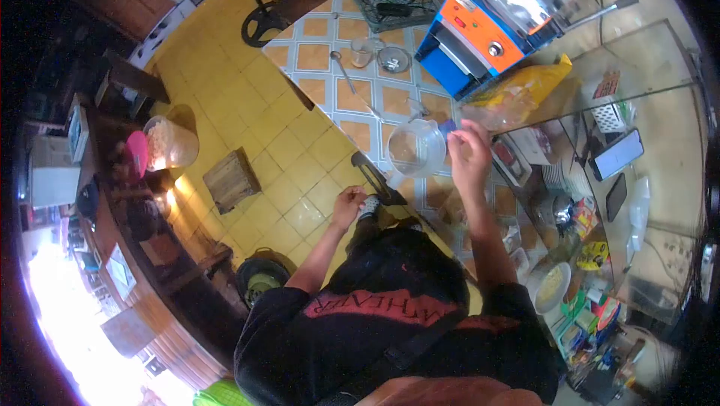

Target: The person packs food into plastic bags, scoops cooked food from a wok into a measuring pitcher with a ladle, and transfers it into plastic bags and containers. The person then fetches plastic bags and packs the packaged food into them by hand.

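Note:
My right hand (470,155) is raised over the tiled-pattern table, beside a clear plastic jug (415,149). Its fingers are bent together, and a small purple patch (448,128) shows at their tips; whether they grip it is unclear. The jug looks see-through, with the tablecloth visible through its bottom. Lower and to the left, my left hand (348,207) hangs off the table's edge with its fingers curled in, and nothing shows in it. A long-handled spoon (342,70), a clear glass (361,53) and a small glass dish (394,59) stand farther back on the table.
A blue and orange machine (480,38) with a side lever stands at the back, next to a yellow bag (536,85). Left of it lies a green basket (394,1). A glass case (637,68) bears a phone (618,154). A wooden stool (231,180) sits on the floor.

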A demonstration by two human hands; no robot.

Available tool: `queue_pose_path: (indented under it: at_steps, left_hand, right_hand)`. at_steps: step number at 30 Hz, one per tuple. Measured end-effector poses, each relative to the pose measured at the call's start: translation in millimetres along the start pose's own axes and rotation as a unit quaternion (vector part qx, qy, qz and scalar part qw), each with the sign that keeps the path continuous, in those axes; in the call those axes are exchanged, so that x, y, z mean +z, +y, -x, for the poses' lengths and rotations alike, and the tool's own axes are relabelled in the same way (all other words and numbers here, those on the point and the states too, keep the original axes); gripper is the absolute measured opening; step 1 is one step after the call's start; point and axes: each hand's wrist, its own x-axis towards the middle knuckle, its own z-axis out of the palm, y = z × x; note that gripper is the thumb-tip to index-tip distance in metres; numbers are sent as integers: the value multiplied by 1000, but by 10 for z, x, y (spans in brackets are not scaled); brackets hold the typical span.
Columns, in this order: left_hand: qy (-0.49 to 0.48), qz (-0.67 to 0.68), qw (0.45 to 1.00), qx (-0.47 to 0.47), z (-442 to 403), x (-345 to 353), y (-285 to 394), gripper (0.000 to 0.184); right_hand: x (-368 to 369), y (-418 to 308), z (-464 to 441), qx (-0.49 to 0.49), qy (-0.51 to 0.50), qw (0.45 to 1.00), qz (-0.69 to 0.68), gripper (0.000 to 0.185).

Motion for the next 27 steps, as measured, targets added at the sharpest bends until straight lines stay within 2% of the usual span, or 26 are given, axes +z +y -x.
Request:
queue_pose_path:
  at_steps: [1,3,4,5,6,7,8,9,10,11,13,14,15,17,18,20,21,22,24,25,27]
  left_hand:
    - [-9,-5,1000,-4,53,65,129,30]
    - [33,-157,979,127,183,267,474,39]
    - [19,-165,979,122,155,338,492,39]
    - [45,-280,933,219,119,399,506,46]
    - [66,-385,864,316,74,469,522,53]
    - [50,-391,862,318,11,549,534,53]
    - [43,-388,869,303,-25,632,533,58]
    - [38,-383,876,291,-59,720,528,63]
    - [48,-374,878,296,-72,800,533,56]
    - [34,-376,876,300,-122,841,519,56]
    - [28,-375,886,271,-159,912,614,44]
    - [26,-363,890,275,-131,926,641,36]
    - [21,-367,889,273,-135,932,649,36]
    - [8,-312,912,264,-152,893,670,33]
    - [14,-346,899,270,-114,876,731,31]
    - [13,-367,884,289,7,814,881,29]
    - [10,-382,872,307,82,792,970,27]
    - [18,-386,871,305,180,776,1078,27]
    - [-73,-334,908,241,398,769,1311,26]
    - [-67,-337,908,241,508,794,1428,26]
    - [-101,-372,871,306,697,894,1579,29]
  right_hand:
    - [-144,-306,-11,-20,6,1000,-3,11]
    - [-442,-955,4,-58,11,998,-37,12]
    - [-567,-1235,28,-78,10,994,-69,12]
    - [-685,-1475,44,-147,-28,978,-147,13]
    - [-766,-1639,49,-218,-65,948,-221,13]
    - [-751,-1645,-52,-277,-151,836,-449,17]
    - [-875,-1838,49,-213,-143,850,-460,18]
    - [-898,-1949,59,-199,-154,825,-506,16]
    - [-879,-2135,120,-156,-83,819,-546,13]
    - [-827,-2170,132,-158,-73,824,-538,13]
    - [-787,-2201,164,-191,-45,744,-639,4]
    - [-948,-2174,162,-140,-129,727,-660,7]
    - [-995,-2142,167,-138,-122,729,-659,7]
    - [-1064,-2061,159,-163,-177,712,-660,10]
    - [-1140,-1992,169,-165,-174,710,-662,10]
    - [-1336,-1796,227,-121,-150,842,-504,13]
    - [-1401,-1698,256,-80,-109,930,-341,13]
    - [-1439,-1588,289,-35,-64,984,-165,14]
    - [-1414,-1236,230,7,-45,997,60,16]
    - [-1401,-1091,261,5,-46,997,54,16]
    - [-1387,-861,346,-19,-70,979,191,15]
